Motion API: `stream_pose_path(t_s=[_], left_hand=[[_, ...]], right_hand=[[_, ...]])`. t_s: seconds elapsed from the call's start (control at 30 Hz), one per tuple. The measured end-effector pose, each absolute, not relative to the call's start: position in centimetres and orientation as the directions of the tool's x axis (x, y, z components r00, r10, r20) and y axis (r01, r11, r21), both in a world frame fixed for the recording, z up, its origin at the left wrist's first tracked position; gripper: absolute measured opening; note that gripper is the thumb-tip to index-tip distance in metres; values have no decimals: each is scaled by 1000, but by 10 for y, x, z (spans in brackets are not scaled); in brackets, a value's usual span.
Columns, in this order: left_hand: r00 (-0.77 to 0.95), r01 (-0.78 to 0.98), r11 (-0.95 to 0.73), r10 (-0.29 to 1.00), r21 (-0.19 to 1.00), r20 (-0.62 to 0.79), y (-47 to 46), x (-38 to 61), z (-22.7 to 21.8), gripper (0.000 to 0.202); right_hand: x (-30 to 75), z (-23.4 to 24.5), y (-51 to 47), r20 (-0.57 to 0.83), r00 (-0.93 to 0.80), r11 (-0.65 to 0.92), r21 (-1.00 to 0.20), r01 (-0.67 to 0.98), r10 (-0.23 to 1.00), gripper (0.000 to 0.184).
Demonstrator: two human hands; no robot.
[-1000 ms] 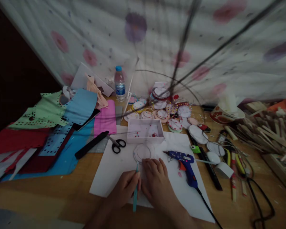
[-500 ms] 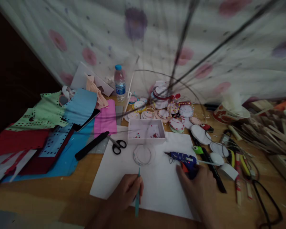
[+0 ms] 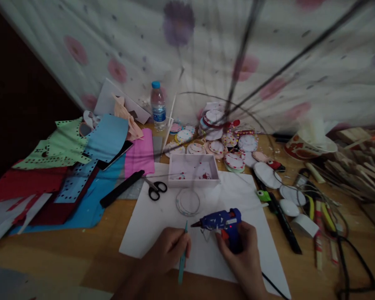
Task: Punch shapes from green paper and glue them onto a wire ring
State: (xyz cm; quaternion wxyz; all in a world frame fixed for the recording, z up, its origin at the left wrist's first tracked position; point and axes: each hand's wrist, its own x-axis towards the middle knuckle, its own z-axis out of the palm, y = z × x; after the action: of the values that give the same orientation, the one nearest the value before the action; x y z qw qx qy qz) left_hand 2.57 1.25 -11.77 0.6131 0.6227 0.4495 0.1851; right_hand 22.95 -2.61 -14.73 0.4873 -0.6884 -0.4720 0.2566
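Observation:
My left hand (image 3: 171, 246) is closed on teal tweezers (image 3: 181, 266), their tip pointing away from me. In my right hand (image 3: 242, 252) is a blue hot glue gun (image 3: 220, 220), gripped by its handle, its dark nozzle aimed left near the tweezers' tip. Just beyond the tweezers a thin wire ring (image 3: 188, 202) lies on the white paper (image 3: 153, 208). Behind it stands a small white box (image 3: 193, 182) with a few small red pieces inside.
Black-handled scissors (image 3: 158, 190) lie at left, beside coloured felt sheets (image 3: 106, 137). A water bottle (image 3: 158, 106) stands at the back near several decorated discs (image 3: 196, 148). At right are a black marker (image 3: 286, 225), wooden sticks (image 3: 356, 158) and a paper bowl (image 3: 309, 146).
My right hand has lifted the glue gun off the paper's right side and brought it left, nearer the tweezers. My left hand has barely moved.

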Motion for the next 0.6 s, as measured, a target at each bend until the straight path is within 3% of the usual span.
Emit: stream_pose_path(t_s=[0.6], left_hand=[[572, 389, 18, 779, 921, -257, 13, 25, -120, 48]], right_hand=[[228, -155, -25, 134, 439, -48, -924, 378, 889, 41]])
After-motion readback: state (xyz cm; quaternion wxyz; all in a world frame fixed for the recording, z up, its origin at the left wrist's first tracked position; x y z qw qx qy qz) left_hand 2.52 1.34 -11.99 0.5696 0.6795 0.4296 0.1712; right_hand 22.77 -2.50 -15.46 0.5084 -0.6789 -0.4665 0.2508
